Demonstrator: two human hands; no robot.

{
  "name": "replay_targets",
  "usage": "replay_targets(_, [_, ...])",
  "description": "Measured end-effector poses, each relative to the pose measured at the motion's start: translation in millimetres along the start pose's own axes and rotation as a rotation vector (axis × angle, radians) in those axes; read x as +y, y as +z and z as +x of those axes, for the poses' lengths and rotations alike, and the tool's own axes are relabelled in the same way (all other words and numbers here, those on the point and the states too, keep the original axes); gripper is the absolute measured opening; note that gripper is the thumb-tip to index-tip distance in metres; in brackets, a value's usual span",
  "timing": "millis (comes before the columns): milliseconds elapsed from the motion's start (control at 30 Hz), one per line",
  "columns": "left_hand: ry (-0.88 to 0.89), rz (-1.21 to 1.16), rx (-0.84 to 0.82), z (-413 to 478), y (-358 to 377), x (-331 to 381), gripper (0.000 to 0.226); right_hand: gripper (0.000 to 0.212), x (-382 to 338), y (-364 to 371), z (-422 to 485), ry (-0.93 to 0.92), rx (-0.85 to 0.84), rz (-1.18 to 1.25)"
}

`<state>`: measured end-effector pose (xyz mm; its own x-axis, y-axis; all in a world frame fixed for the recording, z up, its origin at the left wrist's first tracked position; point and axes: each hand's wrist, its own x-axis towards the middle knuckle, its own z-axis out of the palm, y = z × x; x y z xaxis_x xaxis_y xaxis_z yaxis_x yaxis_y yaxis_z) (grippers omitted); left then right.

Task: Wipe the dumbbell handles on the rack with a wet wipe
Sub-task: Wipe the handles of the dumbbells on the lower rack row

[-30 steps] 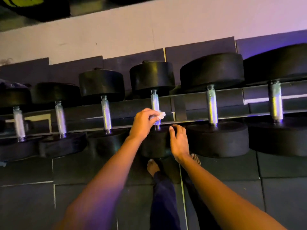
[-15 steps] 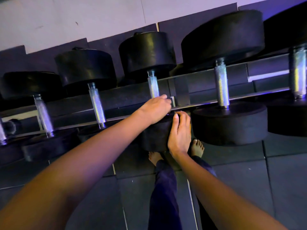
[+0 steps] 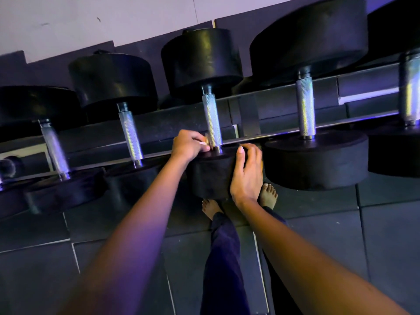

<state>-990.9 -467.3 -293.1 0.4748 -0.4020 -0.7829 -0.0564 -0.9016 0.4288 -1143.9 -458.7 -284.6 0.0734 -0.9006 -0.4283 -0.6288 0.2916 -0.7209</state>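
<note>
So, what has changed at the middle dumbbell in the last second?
The left hand slid the white wet wipe down the knurled silver handle to its near end, at the black rubber head; the wipe is now mostly hidden. The right hand, flat on that head before, now curls its fingers over its edge. The left hand still pinches the wipe; the other dumbbells have not moved.

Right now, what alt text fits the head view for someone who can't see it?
A person's left hand holds a wipe against the low end of a steel dumbbell handle on a rack, while the right hand grips that dumbbell's near black weight. More dumbbells line the rack either side.
</note>
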Motion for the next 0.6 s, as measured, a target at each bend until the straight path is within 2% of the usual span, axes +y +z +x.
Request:
replay_targets(67, [-0.035, -0.050, -0.057, 8.1, 0.0, -1.0, 0.018, 0.052, 1.4, 0.6, 0.2, -0.003, 0.000, 0.001])
replay_targets(133, [-0.002, 0.010, -0.141, 12.2, 0.7, 1.9, 0.027, 0.058, 2.1, 0.6, 0.1, -0.016, 0.010, -0.003])
replay_targets(233, [0.012, -0.026, -0.265, 5.7, -1.6, 6.2, 0.027, 0.052, 2.4, 0.5, 0.9, -0.008, 0.010, -0.006])
replay_targets(367, [-0.017, -0.126, -0.216, 1.7, -4.5, 6.8, 0.032, 0.054, 2.4, 0.9, 1.1, -0.016, 0.012, -0.014])
replay_targets(533, [-0.116, -0.275, -0.330, 5.9, -4.8, 15.1, 0.041, 0.048, 5.2, 1.8, 0.5, -0.012, 0.013, 0.005])
replay_targets(600, [-0.103, -0.292, -0.326, 3.0, -13.0, 11.6, 0.038, 0.046, 5.1, 1.7, 0.3, -0.016, 0.012, 0.007])
